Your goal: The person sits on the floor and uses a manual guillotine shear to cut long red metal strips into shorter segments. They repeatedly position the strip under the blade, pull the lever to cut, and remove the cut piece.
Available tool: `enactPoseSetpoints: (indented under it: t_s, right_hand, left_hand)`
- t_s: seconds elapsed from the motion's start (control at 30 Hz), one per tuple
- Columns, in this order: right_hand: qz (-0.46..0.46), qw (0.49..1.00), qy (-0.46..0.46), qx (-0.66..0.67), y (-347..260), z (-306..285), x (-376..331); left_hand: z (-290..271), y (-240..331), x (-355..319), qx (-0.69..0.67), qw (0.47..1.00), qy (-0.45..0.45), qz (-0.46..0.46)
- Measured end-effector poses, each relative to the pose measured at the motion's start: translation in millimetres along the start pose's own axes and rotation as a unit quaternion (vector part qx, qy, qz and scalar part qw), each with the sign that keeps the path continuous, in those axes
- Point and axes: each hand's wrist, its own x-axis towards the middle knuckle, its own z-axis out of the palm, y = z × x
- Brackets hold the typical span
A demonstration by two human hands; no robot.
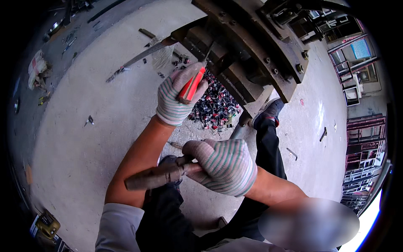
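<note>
My left hand (176,101), in a white glove with green stripes, is closed around the red handle of a screwdriver (192,85). Its thin shaft points up at the dark steel machine (247,50), and its tip is hard to make out there. Lower down, my right hand (231,166), gloved alike, grips a hammer (157,177). The worn brown hammer head points left, across my left forearm in the picture. Below the machine lies a heap of small black and red scraps (216,105).
The machine juts over the floor at upper right, my shoe (270,112) beside its base. A long metal bar (145,54) sticks out leftward. A clear plastic bag (163,56) lies near it. Racks of frames (363,143) stand at far right; loose scraps dot the floor.
</note>
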Motion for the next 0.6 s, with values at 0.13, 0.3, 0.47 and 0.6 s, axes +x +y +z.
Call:
enactPoseSetpoints:
  t_s: [0.13,0.3,0.47,0.6]
  right_hand:
    - [0.269,0.95,0.091,0.132,21.2,1.7,9.2]
    - [0.23,0.946,0.126,0.191,35.9,42.5,-34.5]
    - [0.319,0.892,0.155,0.28,48.5,76.7,-88.9]
    - [0.436,0.839,0.118,0.304,48.6,85.5,-108.5]
  left_hand:
    - [-0.7,2.0,6.6,-0.082,0.996,-0.018,-0.031]
    - [-9.0,-0.8,20.9,-0.038,0.999,-0.003,-0.031]
    - [-5.9,7.7,76.9,-0.044,0.997,0.061,-0.034]
    - [-6.6,14.9,164.1,0.108,0.986,-0.075,-0.103]
